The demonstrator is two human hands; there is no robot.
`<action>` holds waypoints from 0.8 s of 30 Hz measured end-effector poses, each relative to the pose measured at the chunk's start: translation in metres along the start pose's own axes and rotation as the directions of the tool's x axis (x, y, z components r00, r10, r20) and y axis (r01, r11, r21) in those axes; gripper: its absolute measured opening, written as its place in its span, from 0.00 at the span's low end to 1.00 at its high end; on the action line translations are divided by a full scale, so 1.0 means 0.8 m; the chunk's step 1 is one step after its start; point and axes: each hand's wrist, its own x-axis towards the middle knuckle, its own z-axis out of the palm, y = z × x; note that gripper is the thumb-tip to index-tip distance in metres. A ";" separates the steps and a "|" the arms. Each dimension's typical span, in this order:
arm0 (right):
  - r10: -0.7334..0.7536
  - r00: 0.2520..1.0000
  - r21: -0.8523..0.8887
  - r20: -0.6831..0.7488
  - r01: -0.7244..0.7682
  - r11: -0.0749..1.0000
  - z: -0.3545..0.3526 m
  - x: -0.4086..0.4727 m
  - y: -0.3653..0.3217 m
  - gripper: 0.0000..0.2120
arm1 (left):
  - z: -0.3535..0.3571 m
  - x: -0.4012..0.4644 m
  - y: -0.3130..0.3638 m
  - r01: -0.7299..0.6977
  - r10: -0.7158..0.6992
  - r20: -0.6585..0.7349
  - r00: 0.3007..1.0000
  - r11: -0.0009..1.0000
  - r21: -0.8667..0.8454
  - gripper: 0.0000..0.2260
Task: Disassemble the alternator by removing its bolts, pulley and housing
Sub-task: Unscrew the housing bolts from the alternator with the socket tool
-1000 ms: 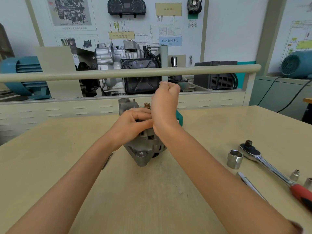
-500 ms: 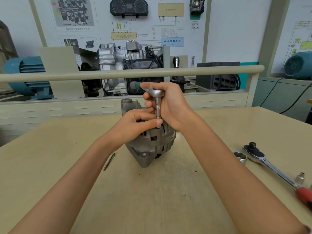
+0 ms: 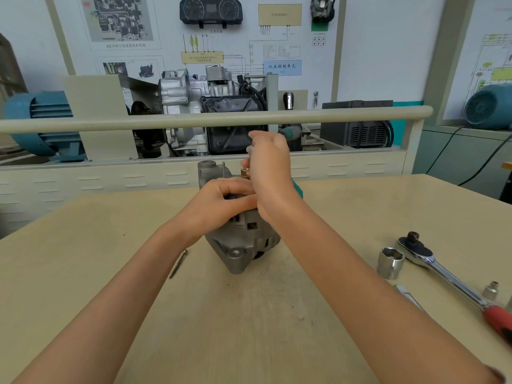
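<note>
Alternator [image 3: 243, 245] at centre of tabletop [image 3: 83, 259], both hands on top of it; loose bolt [image 3: 178, 264] to its left; socket [image 3: 390, 262] and ratchet [image 3: 443, 273] to its right

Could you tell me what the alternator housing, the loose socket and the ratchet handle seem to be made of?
Alternator housing: apparently cast aluminium, judging by its dull, grainy grey surface. Socket: likely chromed steel, bright with mirror-like reflections. Ratchet: polished chromed steel shaft; its red grip looks like plastic or rubber, matte, though blurred at the frame edge.
</note>
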 end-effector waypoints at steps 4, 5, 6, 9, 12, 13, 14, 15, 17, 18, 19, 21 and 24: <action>0.188 0.942 0.145 0.279 -0.235 0.961 -0.019 0.009 -0.013 0.11 | -0.003 0.001 0.000 0.032 -0.032 0.025 0.999 0.999 -0.025 0.06; 0.207 0.914 0.155 0.350 -0.274 0.949 -0.023 0.010 -0.015 0.10 | -0.004 0.001 -0.002 0.037 -0.036 0.028 0.999 0.999 -0.031 0.06; 0.215 0.887 0.157 0.408 -0.300 0.941 -0.027 0.012 -0.016 0.10 | -0.004 0.001 -0.001 0.044 -0.043 0.031 0.999 0.998 -0.035 0.06; 0.224 0.873 0.176 0.434 -0.326 0.929 -0.029 0.014 -0.016 0.10 | -0.003 0.001 -0.002 0.047 -0.046 0.017 0.999 0.997 -0.059 0.06; 0.179 0.972 0.204 0.154 -0.208 0.956 -0.013 0.008 -0.007 0.11 | -0.001 0.001 -0.001 0.015 -0.016 -0.009 1.000 0.999 -0.037 0.06; 0.106 0.994 0.154 0.032 -0.110 0.982 -0.007 0.004 -0.003 0.11 | -0.001 0.001 0.000 -0.007 0.007 -0.014 1.000 1.000 -0.027 0.10; 0.023 0.998 0.084 -0.061 -0.018 0.996 -0.001 0.000 0.002 0.11 | 0.000 0.000 0.000 -0.024 0.024 -0.021 0.999 1.000 -0.014 0.16; -0.048 0.991 0.021 -0.125 0.051 0.998 0.003 -0.004 0.005 0.11 | 0.000 0.000 -0.001 -0.027 0.027 -0.030 0.999 1.000 -0.004 0.23; -0.115 0.977 -0.042 -0.179 0.109 0.993 0.005 -0.007 0.009 0.11 | 0.001 -0.001 0.001 -0.022 0.023 -0.032 0.999 1.000 0.014 0.28; -0.117 0.977 -0.050 -0.179 0.110 0.993 0.005 -0.005 0.008 0.11 | 0.001 0.000 0.001 -0.019 0.020 -0.029 0.999 1.000 0.015 0.28; -0.100 0.981 -0.047 -0.164 0.093 0.995 0.003 -0.003 0.008 0.10 | 0.000 0.000 -0.001 -0.018 0.019 -0.021 1.000 1.000 0.012 0.26; -0.008 0.996 0.013 -0.088 0.009 1.000 -0.002 0.001 0.002 0.10 | 0.001 0.001 0.002 -0.019 0.019 -0.006 1.000 1.000 -0.002 0.17; 0.122 0.987 0.131 0.107 -0.135 0.982 -0.010 0.005 -0.005 0.09 | -0.002 0.001 0.002 0.024 -0.023 0.014 1.000 0.999 -0.044 0.06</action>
